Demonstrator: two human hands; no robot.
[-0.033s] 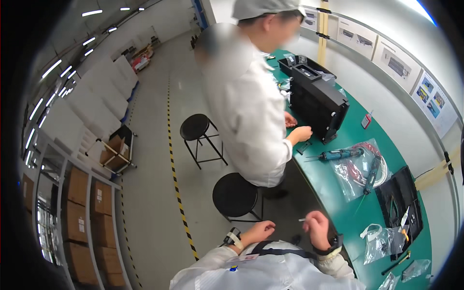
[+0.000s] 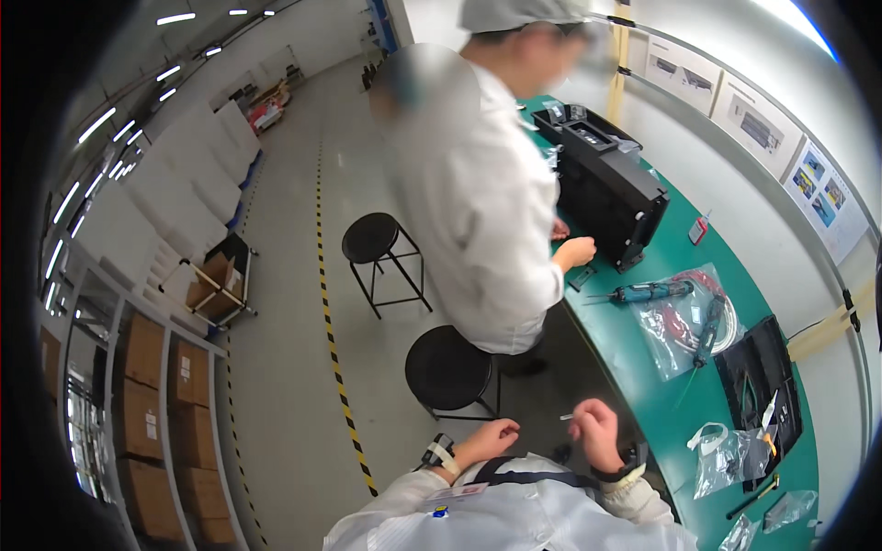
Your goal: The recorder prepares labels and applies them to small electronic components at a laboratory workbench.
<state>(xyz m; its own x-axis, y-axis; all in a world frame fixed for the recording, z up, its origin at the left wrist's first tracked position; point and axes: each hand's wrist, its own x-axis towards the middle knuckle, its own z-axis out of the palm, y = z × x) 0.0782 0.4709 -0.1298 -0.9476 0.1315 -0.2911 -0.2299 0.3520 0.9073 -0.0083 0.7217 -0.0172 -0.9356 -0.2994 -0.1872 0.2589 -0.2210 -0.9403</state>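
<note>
My left hand (image 2: 493,438) is low in the view, in front of my chest, its fingers curled with nothing visible in them. A band with a clip sits on that wrist. My right hand (image 2: 595,430) is a little to its right and pinches a small thin pale part (image 2: 566,418) that sticks out toward the left hand. The two hands are apart, above the floor beside the green workbench (image 2: 643,367). A dark watch is on my right wrist.
A person in a white coat stands at the bench with a hand (image 2: 577,250) by a black machine (image 2: 606,188). On the bench lie an electric screwdriver (image 2: 643,294), bagged cables (image 2: 703,321) and a black tray (image 2: 758,376). Two black stools (image 2: 450,367) stand nearby; shelves of boxes (image 2: 147,395) are on the left.
</note>
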